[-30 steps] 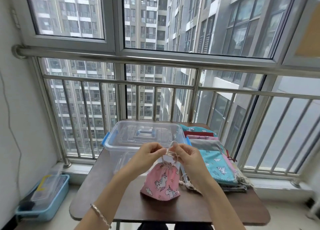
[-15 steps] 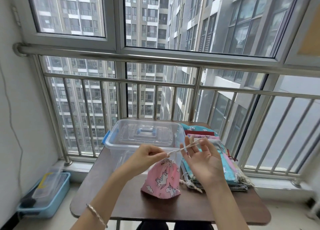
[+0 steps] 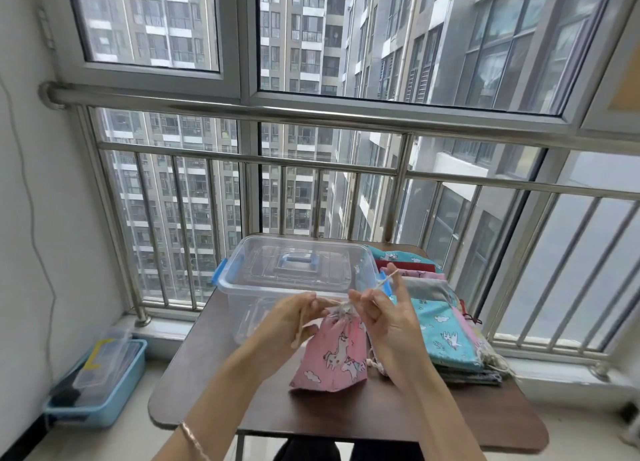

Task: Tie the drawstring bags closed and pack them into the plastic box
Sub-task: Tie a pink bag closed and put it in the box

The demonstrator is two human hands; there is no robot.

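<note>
Kid: Hands are doing what right now?

Helper: Both hands are working at the top of the pink unicorn bag [image 3: 332, 356]. The left hand [image 3: 294, 322] is pinching the string [image 3: 381, 282] close to the bag's bunched neck. The right hand [image 3: 388, 318] is pinching the other end, with its fingers curled and the string running up over one finger.

Kid: Where is the bag sitting?

Helper: It is standing on the desk [image 3: 346, 415], right under the hands.

Kid: Is it getting tied shut?

Helper: I am thinking the knot is only being made. The neck is looking pulled tight, but I cannot tell if the knot is done.

Kid: And the plastic box?

Helper: The plastic box [image 3: 249, 308] is waiting just behind the hands. Its lid [image 3: 277, 270] is looking like it is lying on top, and I am not seeing any bags inside.

Kid: So lots is left?

Helper: I am guessing so. A pile of bags [image 3: 443, 336] is lying just to the right of the right hand. Tying, opening the box and packing are all waiting.
</note>
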